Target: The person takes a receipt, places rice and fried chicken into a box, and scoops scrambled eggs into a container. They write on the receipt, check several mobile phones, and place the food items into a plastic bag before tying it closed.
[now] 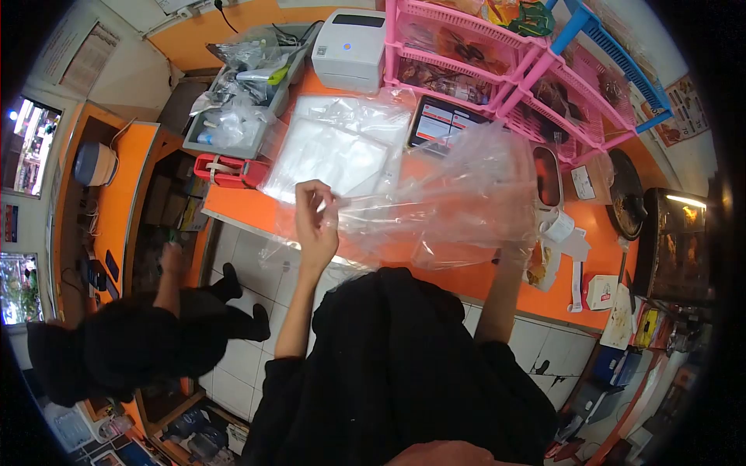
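A large clear plastic bag [458, 206] stretches across in front of me, above the orange table. My left hand [317, 221] is closed, its fingertips pinching the bag's gathered left end. On the other side, my right hand [514, 221] lies behind or inside the film at the bag's right end. Its fingers are hidden by the plastic and smeared, so their grip does not show. Beyond my left hand lies a stack of flat clear plastic bags [330, 159]. A tablet [443, 126] with a lit screen is partly covered by the bag.
A white label printer [350, 50] and a grey bin [233, 147] of wrapped items stand at the back. Pink rack shelves [466, 66] rise behind the tablet. Paper scraps [559, 233] lie right on the orange table [241, 206]. Another person [148, 334] bends at the left.
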The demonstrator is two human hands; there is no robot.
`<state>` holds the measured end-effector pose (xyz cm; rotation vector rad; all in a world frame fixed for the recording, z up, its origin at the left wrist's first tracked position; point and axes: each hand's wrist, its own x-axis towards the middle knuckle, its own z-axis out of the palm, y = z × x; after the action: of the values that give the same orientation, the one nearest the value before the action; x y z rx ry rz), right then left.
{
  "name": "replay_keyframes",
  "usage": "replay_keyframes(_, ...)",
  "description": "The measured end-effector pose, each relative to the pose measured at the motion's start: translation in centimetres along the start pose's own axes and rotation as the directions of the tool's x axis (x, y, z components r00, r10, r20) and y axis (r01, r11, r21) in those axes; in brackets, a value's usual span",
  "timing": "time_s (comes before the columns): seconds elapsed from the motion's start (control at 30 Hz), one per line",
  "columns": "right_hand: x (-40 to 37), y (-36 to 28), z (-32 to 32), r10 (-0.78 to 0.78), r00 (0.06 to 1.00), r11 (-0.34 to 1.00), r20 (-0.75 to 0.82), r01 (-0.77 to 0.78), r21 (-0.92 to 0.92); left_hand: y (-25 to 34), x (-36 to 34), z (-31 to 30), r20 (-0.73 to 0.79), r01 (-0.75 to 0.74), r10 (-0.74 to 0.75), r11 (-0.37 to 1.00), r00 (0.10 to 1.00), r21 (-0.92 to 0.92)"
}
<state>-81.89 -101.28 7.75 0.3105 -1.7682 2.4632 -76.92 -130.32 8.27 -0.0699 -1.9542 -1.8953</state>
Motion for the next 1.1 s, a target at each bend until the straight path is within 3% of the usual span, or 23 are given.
replay_keyframes(0.1,-0.3,1.4,3.2,0.105,0.989,0.993,0.1,-0.098,-0.066,-1.8,0.3,3.5,-0.002,-0.185,0.191,0.955,0.982,0.23)
replay_keyframes(0.2,0.5,0.4,2.5,0.104,0.985,0.985,0.135,-0.084,-0.148,-2.9,-1.1,4.9,0.191,-0.147,0.1,0.958,0.976,0.248)
replay_keyframes(0.23,1.1,-0.3,1.5,0.096,0.985,0.983,0.141,-0.071,-0.171,-5.2,-2.0,3.2,0.093,-0.119,0.095,0.946,0.991,0.303)
replay_keyframes(0.3,2.2,-2.5,-1.5,0.051,0.989,0.971,0.139,-0.017,-0.237,-4.3,-1.4,-2.8,-0.081,0.019,0.028,0.855,0.996,0.519)
replay_keyframes(0.33,2.4,-2.8,-2.1,0.042,0.989,0.965,0.141,-0.003,-0.262,-3.1,-1.4,-3.1,-0.121,0.178,-0.148,0.94,0.982,0.292)
replay_keyframes(0.43,3.3,-2.3,-2.6,0.054,0.991,0.958,0.12,-0.018,-0.285,-3.6,-1.7,-3.6,-0.067,-0.058,0.104,0.872,0.992,0.487)
replay_keyframes(0.53,2.6,0.4,1.5,0.228,0.974,0.972,-0.011,-0.228,-0.063,0.2,-1.8,-0.6,0.056,-0.211,0.255,0.632,0.965,0.746)
replay_keyframes(0.57,2.3,2.7,2.4,0.195,0.979,0.908,-0.062,-0.204,-0.367,0.1,-2.2,-0.2,0.129,-0.294,0.3,0.609,0.945,0.737)
replay_keyframes(0.63,2.7,3.7,4.2,0.353,0.902,0.929,0.247,-0.37,0.025,-0.3,-2.9,0.7,0.273,-0.455,0.382,0.554,0.883,0.698)
replay_keyframes(0.7,2.4,3.9,8.3,0.27,0.871,0.962,0.41,-0.225,-0.155,-1.4,-3.4,0.6,0.452,-0.627,0.435,0.506,0.779,0.592)
replay_keyframes(0.73,2.8,5.3,8.3,0.232,0.816,0.969,0.529,-0.147,-0.199,-1.2,-3.3,0.6,0.463,-0.561,0.341,0.649,0.818,0.514)
replay_keyframes(0.77,3.1,6.2,8.1,0.203,0.854,0.919,0.479,0.002,-0.393,-0.8,-3.3,0.3,0.441,-0.456,0.248,0.759,0.863,0.465)
replay_keyframes(0.83,3.4,7.7,7.4,0.124,0.904,0.645,0.409,0.24,-0.725,0.3,-3.1,-0.3,0.413,-0.197,0.03,0.909,0.91,0.367)
replay_keyframes(0.93,0.5,8.4,6.3,0.369,0.838,0.499,0.402,0.186,-0.846,3.0,-1.8,0.0,0.257,0.292,-0.333,0.938,0.907,0.186)
replay_keyframes(1.03,-3.0,8.6,6.1,0.599,0.719,0.334,0.352,0.176,-0.926,0.9,0.1,-0.3,0.234,0.203,-0.224,0.973,0.946,0.11)
replay_keyframes(1.1,-4.1,4.6,7.1,0.507,0.774,0.17,0.379,0.342,-0.924,1.3,1.0,0.8,0.273,0.271,-0.272,0.962,0.923,0.042)
